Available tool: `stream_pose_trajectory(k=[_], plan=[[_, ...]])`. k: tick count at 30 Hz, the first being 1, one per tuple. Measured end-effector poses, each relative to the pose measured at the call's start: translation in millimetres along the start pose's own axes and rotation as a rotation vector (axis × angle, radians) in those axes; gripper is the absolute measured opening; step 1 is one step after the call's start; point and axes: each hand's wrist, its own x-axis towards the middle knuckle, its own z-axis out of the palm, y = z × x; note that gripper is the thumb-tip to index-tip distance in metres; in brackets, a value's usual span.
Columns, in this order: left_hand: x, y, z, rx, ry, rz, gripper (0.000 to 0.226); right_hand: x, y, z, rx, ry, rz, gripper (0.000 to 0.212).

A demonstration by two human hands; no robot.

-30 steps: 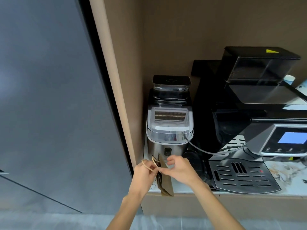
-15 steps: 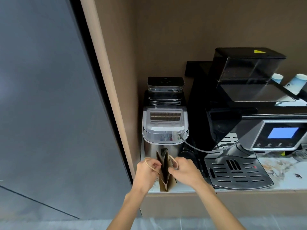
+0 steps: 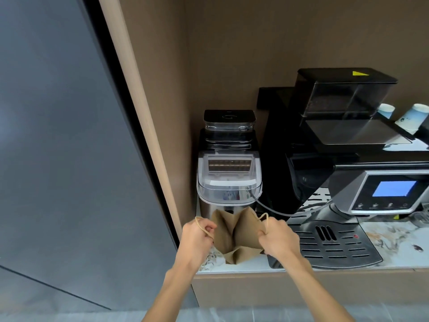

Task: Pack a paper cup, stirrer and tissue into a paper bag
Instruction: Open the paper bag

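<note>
Head view. The paper bag (image 3: pixel 234 235) stands on the front edge of the counter (image 3: pixel 392 238), between the two hands and just in front of a steel ice maker (image 3: pixel 228 182). The left hand (image 3: pixel 197 235) has its fingers (image 3: pixel 210 228) curled shut round one twine handle; the right hand (image 3: pixel 277 238) grips the other handle likewise. The bag's mouth faces upward and toward the wearer; its long axis runs roughly upright, base creased and not yet flat.

Step in hand, judged: spreading the bag open, before any packing. The next move calls for squaring the base so the bag stands alone, then reaching for a paper cup (image 3: pixel 411 118), well beyond the right fingers. No stirrer or tissue shows.
</note>
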Motion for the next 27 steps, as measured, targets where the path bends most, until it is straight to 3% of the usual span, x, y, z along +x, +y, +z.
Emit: stream_pose_trajectory(k=[8, 11, 14, 18, 22, 24, 27], plan=[[5, -5, -14, 0.059, 0.011, 0.004, 0.034, 4, 14, -18, 0.137, -0.044, 0.003, 0.033], [3, -5, -17, 0.05, 0.015, -0.012, 0.036, 1, 14, -14, 0.158, -0.049, 0.02, 0.029], [2, -2, -16, 0.059, 0.077, 0.0, 0.031, 0, 12, -15, 0.254, 0.046, -0.012, 0.023], [-2, 1, -16, 0.088, 0.104, 0.024, 0.027, 0, 14, -19, 0.414, 0.237, -0.292, 0.068], [1, 7, -13, 0.075, 0.074, 0.039, 0.028, 2, 12, -20, 0.138, 0.532, -0.561, 0.1], [2, 11, -13, 0.06, 0.082, 0.045, 0.03, 5, 8, -26, -0.078, 0.685, -0.73, 0.087], [4, 16, -15, 0.048, 0.076, 0.067, 0.033, -1, -1, -30, -0.409, 0.777, -0.996, 0.051]])
